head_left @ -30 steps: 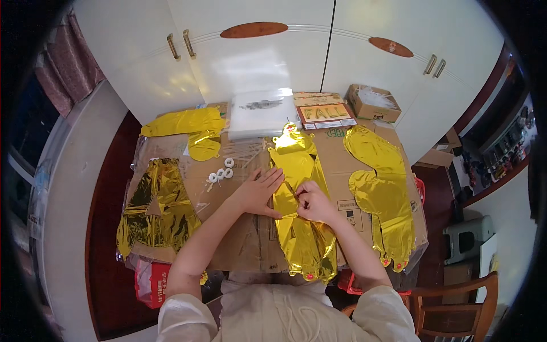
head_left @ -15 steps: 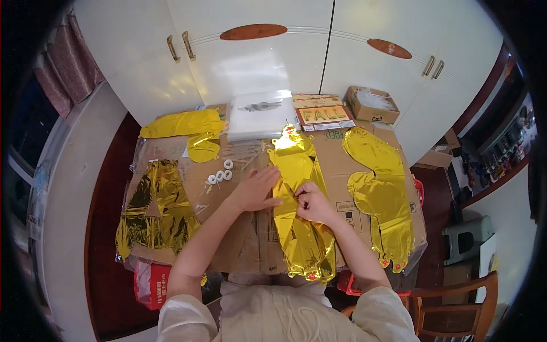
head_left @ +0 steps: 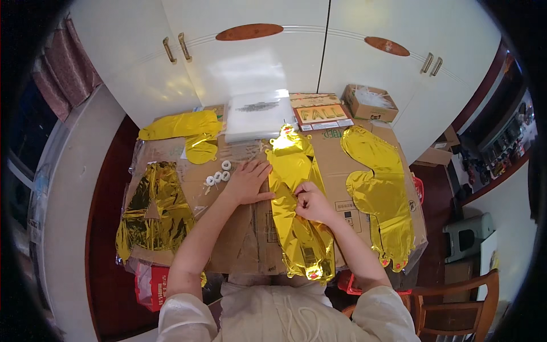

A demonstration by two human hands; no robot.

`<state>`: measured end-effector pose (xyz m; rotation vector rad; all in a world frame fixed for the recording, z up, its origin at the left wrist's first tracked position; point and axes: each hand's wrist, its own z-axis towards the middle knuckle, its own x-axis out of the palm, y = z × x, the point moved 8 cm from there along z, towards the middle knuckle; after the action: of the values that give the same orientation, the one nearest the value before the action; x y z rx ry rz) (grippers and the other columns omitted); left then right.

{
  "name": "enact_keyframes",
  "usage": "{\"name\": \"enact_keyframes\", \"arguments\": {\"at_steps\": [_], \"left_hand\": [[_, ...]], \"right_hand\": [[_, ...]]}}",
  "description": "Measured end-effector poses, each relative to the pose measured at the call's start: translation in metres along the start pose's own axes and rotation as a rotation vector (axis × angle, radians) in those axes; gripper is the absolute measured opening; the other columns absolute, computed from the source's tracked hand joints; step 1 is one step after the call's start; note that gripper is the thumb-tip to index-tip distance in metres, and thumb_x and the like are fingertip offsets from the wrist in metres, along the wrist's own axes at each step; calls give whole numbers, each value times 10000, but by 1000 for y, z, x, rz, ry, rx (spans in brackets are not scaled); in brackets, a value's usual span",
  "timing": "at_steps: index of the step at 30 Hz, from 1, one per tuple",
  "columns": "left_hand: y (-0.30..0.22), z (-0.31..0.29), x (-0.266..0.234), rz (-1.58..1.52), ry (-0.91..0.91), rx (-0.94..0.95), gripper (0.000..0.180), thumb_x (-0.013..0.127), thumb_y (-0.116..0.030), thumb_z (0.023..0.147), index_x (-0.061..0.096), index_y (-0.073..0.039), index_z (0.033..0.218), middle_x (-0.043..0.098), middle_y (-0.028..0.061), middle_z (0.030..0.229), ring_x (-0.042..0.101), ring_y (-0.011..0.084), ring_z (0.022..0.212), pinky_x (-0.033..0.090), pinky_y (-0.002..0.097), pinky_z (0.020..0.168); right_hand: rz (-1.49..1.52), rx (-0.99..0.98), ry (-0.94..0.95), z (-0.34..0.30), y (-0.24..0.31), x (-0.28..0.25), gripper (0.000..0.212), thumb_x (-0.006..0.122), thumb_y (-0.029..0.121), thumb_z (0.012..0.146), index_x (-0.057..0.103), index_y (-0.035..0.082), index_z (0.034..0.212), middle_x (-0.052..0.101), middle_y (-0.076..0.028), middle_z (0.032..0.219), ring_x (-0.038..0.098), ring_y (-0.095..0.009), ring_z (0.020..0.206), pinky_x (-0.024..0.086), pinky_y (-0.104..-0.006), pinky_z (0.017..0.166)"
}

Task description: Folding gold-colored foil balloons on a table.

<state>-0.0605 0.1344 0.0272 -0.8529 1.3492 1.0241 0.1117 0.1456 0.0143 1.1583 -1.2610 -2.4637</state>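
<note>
A flat gold foil balloon (head_left: 289,162), folded in places and with red spots at both ends, lies lengthwise in front of me on the cardboard. My left hand (head_left: 248,182) rests flat beside its left edge, fingers spread, the tips touching or close to the foil. With curled fingers, my right hand (head_left: 310,204) pinches the foil near the balloon's middle. To the right lies a pile of curved gold foil balloons (head_left: 379,188), to the left a gold foil balloon with a triangular hole (head_left: 161,205). Another gold foil balloon (head_left: 182,126) sits at the back left.
Several small white rolls (head_left: 217,177) lie left of my left hand. At the back are a stack of clear plastic bags (head_left: 256,117), a printed card packet (head_left: 323,115) and a small box of white pieces (head_left: 371,104). A wooden chair (head_left: 456,302) stands right.
My left hand has slid slightly left, off the foil toward the cardboard. My right hand keeps its pinch at nearly the same spot. The whole view has shifted a little.
</note>
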Motion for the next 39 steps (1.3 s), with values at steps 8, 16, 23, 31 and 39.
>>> {"name": "enact_keyframes", "arguments": {"at_steps": [8,16,23,31,39], "left_hand": [[6,3,1,15,36,-88,901,467,-712,814,372,-36,1403,368,110,1462,303,290,1375,217,496,1120],[-19,0,3,-38,28,153,881,457,-662,852,309,-24,1441,297,124,1515,255,245,1413,168,492,1140],[-15,0,9,-19,105,92,939,430,-696,842,255,-13,1462,265,130,1532,232,224,1426,140,488,1156],[-14,0,12,-28,106,46,989,439,-725,824,232,3,1461,224,165,1539,233,255,1425,160,502,1144],[-13,-1,13,-60,44,3,983,444,-743,802,298,-12,1442,263,200,1515,222,288,1428,152,492,1139]], "right_hand": [[2,-23,-15,0,1,-1,173,679,51,648,528,18,569,554,-126,930,532,-297,935,453,-354,804],[-17,-9,-22,0,-5,2,168,680,46,641,531,19,568,568,-117,938,543,-279,938,455,-343,797],[-26,-26,-34,0,-4,1,176,680,43,630,521,20,559,574,-111,928,546,-272,927,453,-340,783],[-29,-20,-38,1,-2,-1,194,679,44,633,502,18,559,576,-101,932,545,-269,923,453,-335,784],[-7,-11,-42,2,1,-3,182,668,36,642,505,13,565,573,-104,925,547,-276,912,455,-335,776]]}}
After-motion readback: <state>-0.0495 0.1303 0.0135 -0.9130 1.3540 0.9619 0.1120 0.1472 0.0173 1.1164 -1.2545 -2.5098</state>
